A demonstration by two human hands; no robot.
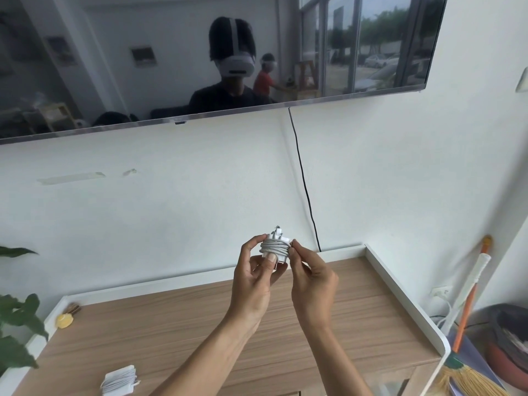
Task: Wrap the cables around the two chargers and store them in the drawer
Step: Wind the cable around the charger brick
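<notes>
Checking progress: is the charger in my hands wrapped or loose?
Wrapped: cable coils round the white charger; left hand and right hand hold it.

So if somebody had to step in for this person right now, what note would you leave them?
Left hand: grips the white charger block in the air, thumb on its front.
Right hand: pinches the pale grey cable at the right side of the coil wound round that block.
Second white charger with wound cable: lies near the front left of the wood-grain cabinet top with white rim.
Done: one charger wrapped; the held one looks almost wrapped.
Left: secure the cable end, then put both in the drawer. No open drawer is in view.
</notes>
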